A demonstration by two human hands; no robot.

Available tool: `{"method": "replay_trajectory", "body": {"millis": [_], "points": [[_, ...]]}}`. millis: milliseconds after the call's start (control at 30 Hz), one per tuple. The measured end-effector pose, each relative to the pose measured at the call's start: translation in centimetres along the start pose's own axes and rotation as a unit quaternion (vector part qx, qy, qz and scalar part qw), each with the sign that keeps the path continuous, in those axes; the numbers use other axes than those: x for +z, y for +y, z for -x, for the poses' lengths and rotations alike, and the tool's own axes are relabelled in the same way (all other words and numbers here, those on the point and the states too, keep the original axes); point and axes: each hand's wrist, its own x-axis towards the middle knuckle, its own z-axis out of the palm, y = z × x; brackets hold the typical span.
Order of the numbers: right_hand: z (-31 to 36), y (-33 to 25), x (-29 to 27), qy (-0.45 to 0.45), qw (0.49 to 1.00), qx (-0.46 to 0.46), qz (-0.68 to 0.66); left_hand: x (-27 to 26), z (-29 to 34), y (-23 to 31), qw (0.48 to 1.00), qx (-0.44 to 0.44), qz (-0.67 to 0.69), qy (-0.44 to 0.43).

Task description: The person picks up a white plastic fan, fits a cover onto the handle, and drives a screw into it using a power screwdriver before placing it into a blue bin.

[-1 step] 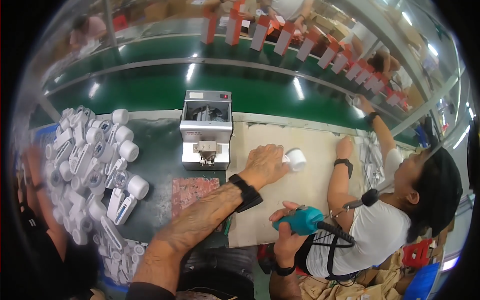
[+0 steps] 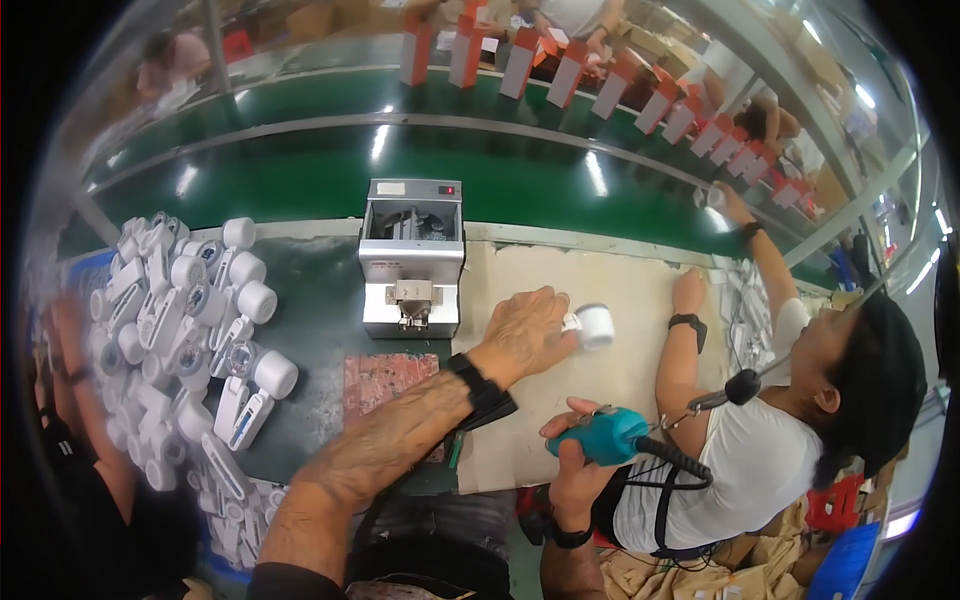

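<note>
My left hand point(image 2: 527, 333) reaches across the bench, its fingers closed on a white round-headed device point(image 2: 596, 326) over the beige sheet. The device's handle is mostly hidden by the fingers. My right hand point(image 2: 578, 478) is wrapped round a teal electric screwdriver point(image 2: 601, 436) with a black coiled cord, held lower and nearer to me. The screwdriver's tip cannot be made out. Left of my left wrist stands a silver screw feeder point(image 2: 412, 258). A worn reddish pad point(image 2: 390, 392) lies in front of it, partly under my forearm.
A large heap of similar white devices point(image 2: 190, 330) fills the left side. Beyond the bench runs a green conveyor point(image 2: 290, 180), with orange-and-white boxes point(image 2: 570, 78) along its far side. At my right, a co-worker in a white top point(image 2: 690, 480) reaches to the belt. Plastic bags point(image 2: 745, 320) lie nearby.
The white device in my left hand has shifted slightly right and turned a little. My left forearm has moved slightly left. My right hand keeps hold of the screwdriver, almost unmoved.
</note>
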Motion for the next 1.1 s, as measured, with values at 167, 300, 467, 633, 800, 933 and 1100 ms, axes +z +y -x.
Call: {"method": "replay_trajectory", "body": {"millis": [167, 300, 467, 633, 800, 933, 1100], "points": [[-0.9, 0.7, 1.3, -0.019, 0.999, 0.005, -0.028, -6.5, 6.4, -1.2, 0.981, 0.135, 0.130, 0.050], [-1.3, 0.5, 2.7, -0.079, 0.996, 0.027, -0.021, -9.2, 10.0, -3.2, 0.981, 0.106, 0.145, 0.066], [-1.9, -0.4, 4.4, -0.105, 0.991, 0.074, -0.030, -10.8, 12.3, -7.0, 0.984, 0.079, 0.154, 0.051], [-4.4, -2.7, 6.9, -0.092, 0.984, 0.030, -0.149, -11.5, 13.0, -9.9, 0.986, 0.047, 0.153, -0.036], [-7.0, -4.0, 11.5, -0.117, 0.979, -0.048, -0.157, -10.3, 13.5, -10.7, 0.989, 0.077, 0.129, 0.015], [-9.3, -1.9, 15.8, -0.141, 0.974, -0.055, -0.167, -10.7, 14.3, -11.6, 0.985, 0.110, 0.126, 0.030], [-11.0, -0.4, 18.8, -0.162, 0.979, -0.054, -0.111, -10.8, 14.4, -11.5, 0.991, 0.074, 0.113, 0.005]]}}
